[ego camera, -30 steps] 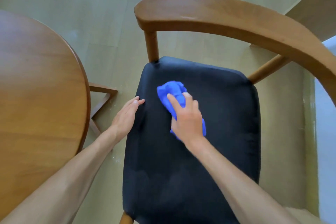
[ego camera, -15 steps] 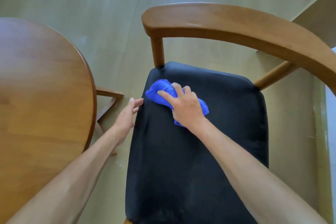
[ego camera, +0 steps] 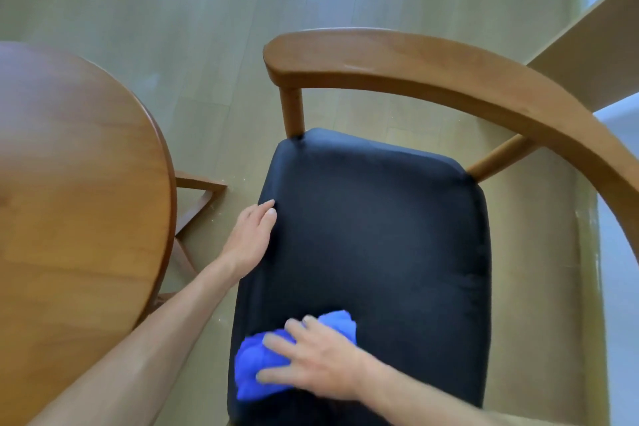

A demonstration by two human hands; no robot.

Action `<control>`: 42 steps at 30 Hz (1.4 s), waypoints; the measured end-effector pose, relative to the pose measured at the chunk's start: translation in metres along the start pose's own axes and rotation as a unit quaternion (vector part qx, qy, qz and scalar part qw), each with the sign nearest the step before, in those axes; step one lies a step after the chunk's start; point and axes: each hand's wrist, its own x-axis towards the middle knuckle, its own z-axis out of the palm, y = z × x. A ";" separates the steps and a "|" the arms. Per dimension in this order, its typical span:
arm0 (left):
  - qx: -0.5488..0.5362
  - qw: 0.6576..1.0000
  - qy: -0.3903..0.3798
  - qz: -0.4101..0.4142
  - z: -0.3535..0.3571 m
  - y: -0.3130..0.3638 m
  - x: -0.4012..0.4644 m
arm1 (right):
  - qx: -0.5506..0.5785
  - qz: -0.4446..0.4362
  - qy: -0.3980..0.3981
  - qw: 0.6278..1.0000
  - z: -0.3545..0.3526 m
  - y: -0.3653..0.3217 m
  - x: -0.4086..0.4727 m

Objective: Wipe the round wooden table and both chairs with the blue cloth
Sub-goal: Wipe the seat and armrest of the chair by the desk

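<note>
A wooden chair [ego camera: 432, 73] with a curved backrest and a black padded seat [ego camera: 380, 235] stands below me. The bunched blue cloth [ego camera: 257, 367] lies on the seat's near left corner. My right hand [ego camera: 318, 363] presses down on it with spread fingers, and the hand looks blurred. My left hand [ego camera: 250, 242] rests with straight fingers against the seat's left edge. The round wooden table [ego camera: 76, 201] fills the left side of the view. Only one chair is in sight.
A table leg brace [ego camera: 197, 197] shows on the floor between table and chair. Pale wood flooring [ego camera: 207, 28] stretches beyond. A light wooden panel [ego camera: 594, 55] and a white surface sit at the right edge.
My right hand has swept the blue cloth from the seat's far left corner down to its near left corner. My left hand stays at the seat's left edge.
</note>
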 end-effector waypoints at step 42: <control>0.294 0.946 -0.016 0.134 0.062 0.056 -0.044 | 0.266 0.573 -0.081 0.771 -0.114 0.132 -0.131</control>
